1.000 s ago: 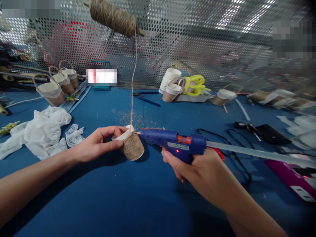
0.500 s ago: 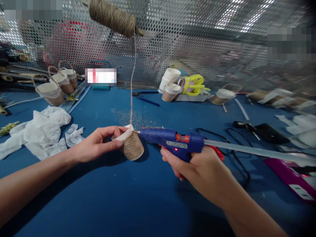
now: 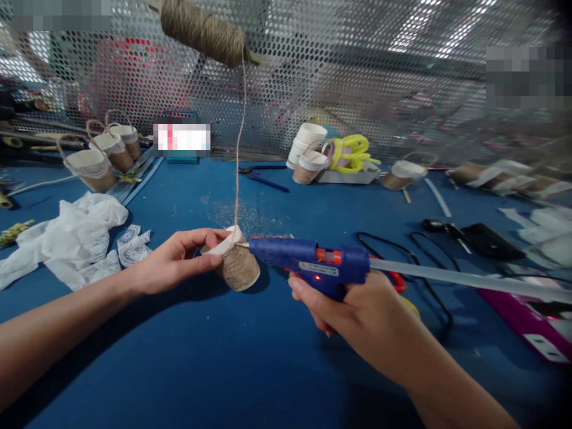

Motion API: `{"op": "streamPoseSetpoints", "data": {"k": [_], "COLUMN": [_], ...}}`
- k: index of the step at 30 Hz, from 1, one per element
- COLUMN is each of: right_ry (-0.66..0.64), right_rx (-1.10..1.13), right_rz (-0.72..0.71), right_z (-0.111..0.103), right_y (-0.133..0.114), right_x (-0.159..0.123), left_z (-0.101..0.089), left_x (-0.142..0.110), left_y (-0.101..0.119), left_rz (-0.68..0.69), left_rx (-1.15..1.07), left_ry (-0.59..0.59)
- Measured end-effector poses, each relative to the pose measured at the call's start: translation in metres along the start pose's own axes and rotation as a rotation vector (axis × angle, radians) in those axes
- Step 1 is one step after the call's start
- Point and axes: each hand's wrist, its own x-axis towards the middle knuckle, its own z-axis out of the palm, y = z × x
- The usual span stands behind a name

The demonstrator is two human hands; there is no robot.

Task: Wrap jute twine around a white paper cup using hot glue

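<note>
Brown twine (image 3: 237, 179) runs to the tilted cup (image 3: 239, 271) over the blue tabletop (image 3: 179, 369). Left hand (image 3: 174, 259) pinches the cup's rim between fingers; right hand (image 3: 355, 310) grips the glue gun (image 3: 297, 256). Steady holding seems advisable, with skin away from the nozzle (image 3: 242, 245).

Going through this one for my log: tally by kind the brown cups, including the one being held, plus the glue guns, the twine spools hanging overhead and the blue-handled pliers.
Brown cups: 6
Glue gun: 1
Overhead twine spool: 1
Blue-handled pliers: 1
Total: 9
</note>
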Motion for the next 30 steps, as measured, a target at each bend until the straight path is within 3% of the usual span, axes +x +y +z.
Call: {"op": "streamPoseSetpoints", "data": {"k": [10, 30], "right_ry": [0.098, 0.038], "right_rx": [0.055, 0.05], "right_rz": [0.055, 0.02], "right_z": [0.0033, 0.0016], "right_y": [0.0073, 0.0061], "right_x": [0.0053, 0.002], "left_z": [0.0006, 0.0005], "left_x": [-0.0002, 0.0002], "left_y": [0.0017, 0.0025], "left_rz": [-0.004, -0.006], "left_rx": [0.004, 0.027], "left_ry": [0.007, -0.002]}}
